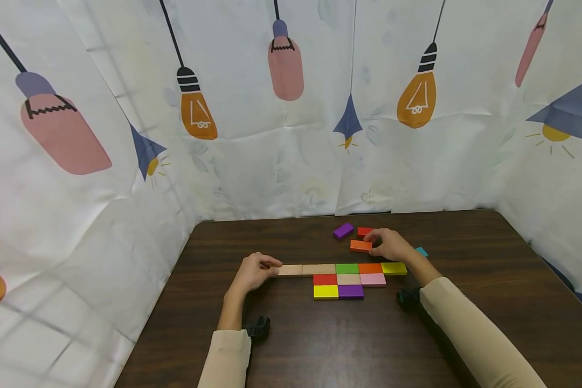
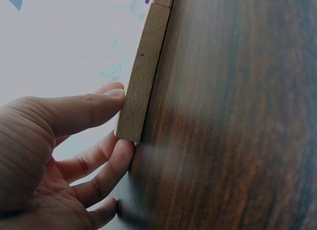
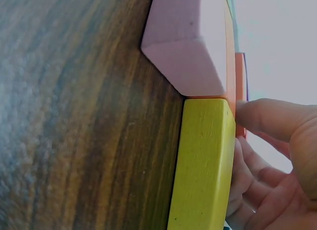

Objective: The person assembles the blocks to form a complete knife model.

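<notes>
Both hands on blocks: one at the end of a row, one on a loose orange piece

The left hand (image 1: 252, 272) has its thumb and fingers curled round the outer end of the end wooden block (image 1: 290, 270), thumb tip on its top edge and another finger against its end face; to the right of these fingers the row runs on through a second wooden block (image 1: 318, 269), a green block (image 1: 346, 269), an inner orange block (image 1: 370, 268) and a long yellow block (image 1: 394, 268); the right hand (image 1: 390, 246) pinches the loose orange block (image 1: 360, 246) at its right end, thumb and forefinger clamped on it, beyond the row; a loose red block (image 1: 364, 231) lies just past the right fingertips, a loose purple block (image 1: 343, 231) past them and to the left; a pink block (image 1: 373, 279) lies nearer the person than the right fingers, touching the row.
</notes>
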`<state>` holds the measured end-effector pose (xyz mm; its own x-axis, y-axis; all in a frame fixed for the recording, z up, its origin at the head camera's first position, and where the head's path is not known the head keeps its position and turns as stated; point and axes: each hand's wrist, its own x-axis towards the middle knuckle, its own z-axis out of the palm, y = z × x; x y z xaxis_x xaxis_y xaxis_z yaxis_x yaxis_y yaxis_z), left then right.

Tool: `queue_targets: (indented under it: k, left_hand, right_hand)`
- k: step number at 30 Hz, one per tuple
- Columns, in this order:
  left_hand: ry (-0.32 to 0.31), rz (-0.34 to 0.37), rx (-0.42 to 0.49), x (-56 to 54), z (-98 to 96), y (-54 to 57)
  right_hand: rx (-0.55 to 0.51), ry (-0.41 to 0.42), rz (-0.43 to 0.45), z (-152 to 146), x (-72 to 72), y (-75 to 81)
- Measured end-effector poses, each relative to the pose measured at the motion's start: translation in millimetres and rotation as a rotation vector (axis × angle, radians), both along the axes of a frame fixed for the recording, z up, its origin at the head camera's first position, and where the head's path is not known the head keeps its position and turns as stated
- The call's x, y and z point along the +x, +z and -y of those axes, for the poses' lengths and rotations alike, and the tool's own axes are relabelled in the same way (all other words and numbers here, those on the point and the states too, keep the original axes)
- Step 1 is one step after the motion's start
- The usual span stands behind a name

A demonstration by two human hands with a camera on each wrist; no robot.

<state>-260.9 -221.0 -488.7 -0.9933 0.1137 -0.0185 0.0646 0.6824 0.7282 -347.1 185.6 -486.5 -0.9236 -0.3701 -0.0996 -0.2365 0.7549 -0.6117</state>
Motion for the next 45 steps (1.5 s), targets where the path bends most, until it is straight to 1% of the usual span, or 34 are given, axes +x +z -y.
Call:
queue_targets:
  k: [6, 9, 18, 21, 26, 31, 36, 39, 45]
  left_hand:
    - [0.005, 0.002, 0.000, 0.9, 0.3, -0.3]
    - [0.006, 0.004, 0.000, 1.2, 0.4, -0.7]
    - [0.007, 0.003, -0.005, 1.4, 0.8, -1.4]
    - [0.006, 0.005, -0.004, 1.4, 1.1, -1.5]
    - [0.003, 0.006, 0.003, 1.4, 1.2, -1.8]
    - [0.001, 0.003, 0.004, 0.0, 1.1, -2.8]
    - [0.001, 0.004, -0.007, -1.6, 0.9, -2.5]
    - [-0.001, 0.004, -0.008, -1.4, 1.1, -2.4]
    - [0.000, 0.003, -0.009, -0.6, 0.6, -1.6]
  right_hand:
    - [0.006, 0.034, -0.026, -0.7, -0.8, -3.4]
    - [0.010, 0.033, -0.030, -1.1, -0.5, -4.7]
    - [-0.019, 0.062, -0.034, -3.2, 1.8, -4.2]
    - [-0.033, 0.058, -0.033, -5.1, 2.3, -3.8]
    - [-0.061, 0.052, -0.074, -9.5, 5.6, -3.6]
    - [-0.100, 0.066, -0.134, -14.5, 15.6, 1.8]
    - [-0.108, 0.080, -0.199, -20.6, 28.8, 6.5]
    - [-0.118, 0.076, -0.209, -24.6, 39.2, 9.6]
    - [-0.147, 0.067, -0.203, -35.0, 61.0, 15.2]
